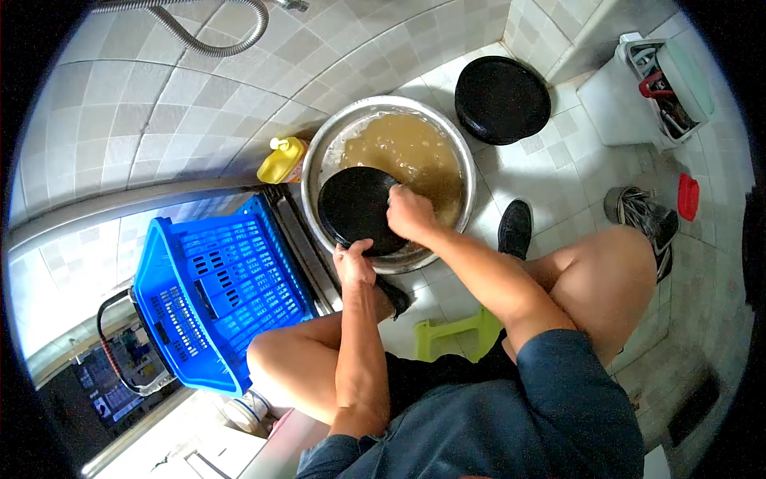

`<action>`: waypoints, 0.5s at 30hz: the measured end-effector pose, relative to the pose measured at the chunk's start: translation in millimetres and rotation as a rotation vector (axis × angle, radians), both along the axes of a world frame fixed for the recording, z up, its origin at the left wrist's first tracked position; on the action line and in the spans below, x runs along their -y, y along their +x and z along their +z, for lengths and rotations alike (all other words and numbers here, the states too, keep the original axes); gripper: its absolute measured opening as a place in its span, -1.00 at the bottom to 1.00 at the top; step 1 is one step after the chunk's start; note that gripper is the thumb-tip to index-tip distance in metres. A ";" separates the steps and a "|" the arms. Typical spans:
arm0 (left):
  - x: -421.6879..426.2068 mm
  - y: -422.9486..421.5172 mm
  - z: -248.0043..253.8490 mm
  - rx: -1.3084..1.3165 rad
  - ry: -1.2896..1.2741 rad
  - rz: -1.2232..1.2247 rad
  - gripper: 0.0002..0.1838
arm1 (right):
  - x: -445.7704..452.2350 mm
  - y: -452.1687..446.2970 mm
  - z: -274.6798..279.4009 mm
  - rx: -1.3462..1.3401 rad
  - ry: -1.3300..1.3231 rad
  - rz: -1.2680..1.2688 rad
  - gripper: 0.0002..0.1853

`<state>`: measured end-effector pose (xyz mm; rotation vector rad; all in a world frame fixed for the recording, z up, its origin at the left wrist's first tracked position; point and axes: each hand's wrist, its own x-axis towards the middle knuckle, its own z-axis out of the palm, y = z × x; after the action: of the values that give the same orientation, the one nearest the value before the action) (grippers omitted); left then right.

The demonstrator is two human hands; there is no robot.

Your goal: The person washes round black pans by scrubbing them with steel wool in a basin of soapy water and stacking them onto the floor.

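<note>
A round black plate (359, 203) is tilted over the near left side of a wide metal basin (469, 172). Murky brown water (399, 144) with some foam lies in the basin. My left hand (353, 262) grips the plate's near rim, thumb on top. Against the plate's right side, my right hand (409, 214) is closed with its knuckles up; whatever may be in its fingers is hidden under it.
A stack of round black plates (503, 100) stands on the tiled floor at the far right. A yellow pump bottle (283, 160) is left of the basin. Nearer sit a blue basket (231, 275) and a green stool (455, 331). A white bin (610, 100) holds utensils.
</note>
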<state>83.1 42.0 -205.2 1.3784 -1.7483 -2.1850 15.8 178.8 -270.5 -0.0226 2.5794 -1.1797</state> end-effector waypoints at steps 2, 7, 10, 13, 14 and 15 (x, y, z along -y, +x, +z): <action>5.1 -0.5 -3.6 -0.002 0.004 -0.034 -0.61 | 11.4 10.5 14.1 -0.062 -0.135 0.107 -0.83; -4.2 7.7 1.6 -0.030 0.047 -0.120 -0.53 | 18.1 -22.1 2.2 -0.328 -0.234 -0.054 -0.87; -11.1 12.1 3.7 -0.003 0.069 -0.057 -0.50 | -6.1 -35.6 0.6 -0.027 -0.041 -0.161 -0.82; -2.0 7.3 -8.3 -0.010 0.062 -0.128 -0.59 | 6.8 -13.1 25.3 0.031 -0.114 0.050 -0.81; -4.7 3.6 -4.0 -0.003 0.047 -0.128 -0.62 | 17.2 -6.3 31.6 -0.029 -0.184 0.112 -0.83; -5.6 0.5 -0.7 0.006 0.025 -0.132 -0.64 | 25.5 -3.0 35.5 -0.088 -0.259 0.171 -0.85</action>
<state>83.7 47.6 -206.0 1.3112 -1.8714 -2.2774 12.8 153.4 -235.0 -0.3514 2.4212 -1.4644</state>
